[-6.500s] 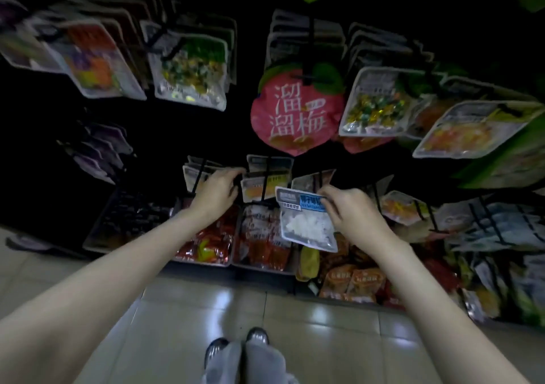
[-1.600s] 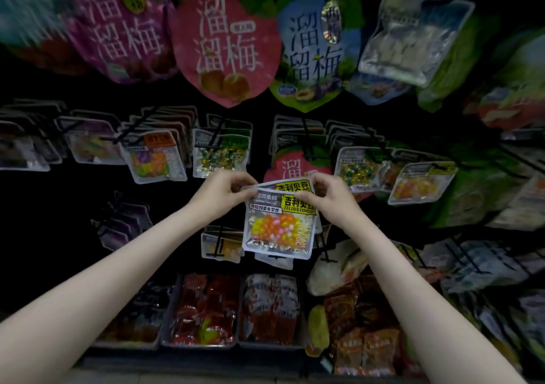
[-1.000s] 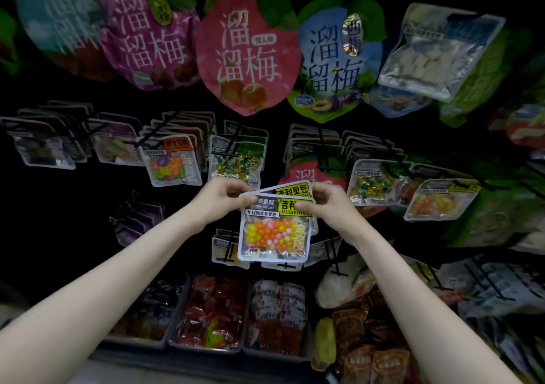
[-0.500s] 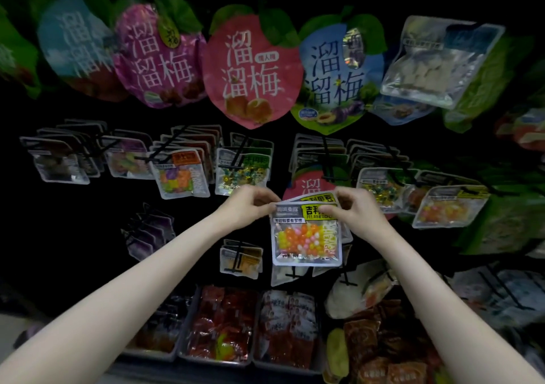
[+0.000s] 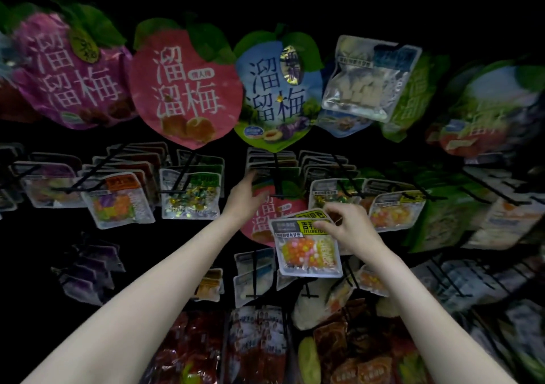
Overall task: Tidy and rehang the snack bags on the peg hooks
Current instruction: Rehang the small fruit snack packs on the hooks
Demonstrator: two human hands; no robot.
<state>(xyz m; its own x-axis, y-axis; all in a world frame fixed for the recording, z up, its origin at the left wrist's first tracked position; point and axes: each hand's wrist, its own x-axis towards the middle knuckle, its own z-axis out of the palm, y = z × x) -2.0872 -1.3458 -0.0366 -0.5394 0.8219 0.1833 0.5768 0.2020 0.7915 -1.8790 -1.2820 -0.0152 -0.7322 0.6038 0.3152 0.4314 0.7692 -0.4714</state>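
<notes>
My right hand (image 5: 349, 227) pinches the top of a clear snack bag (image 5: 308, 248) with a yellow label and orange and pink balls inside; a second like bag seems to sit behind it. My left hand (image 5: 243, 197) is off that bag and reaches up to the red peach-shaped bag (image 5: 265, 215) hanging on a black peg hook (image 5: 277, 177) in the middle row, fingers against it. Whether the left hand grips it is unclear. Like bags with orange balls (image 5: 392, 211) hang just right of my right hand.
Big peach-shaped bags (image 5: 182, 88) hang along the top row. Small clear candy bags (image 5: 191, 197) fill pegs to the left, with dark purple packs (image 5: 88, 265) lower left. Black hooks (image 5: 448, 277) jut out at lower right. Trays of red packets (image 5: 259, 345) stand below.
My left hand has let go of the yellow-label bag and moved up to the red peach-shaped bag on the hook. The right hand now holds the bag alone, a little lower and to the right.
</notes>
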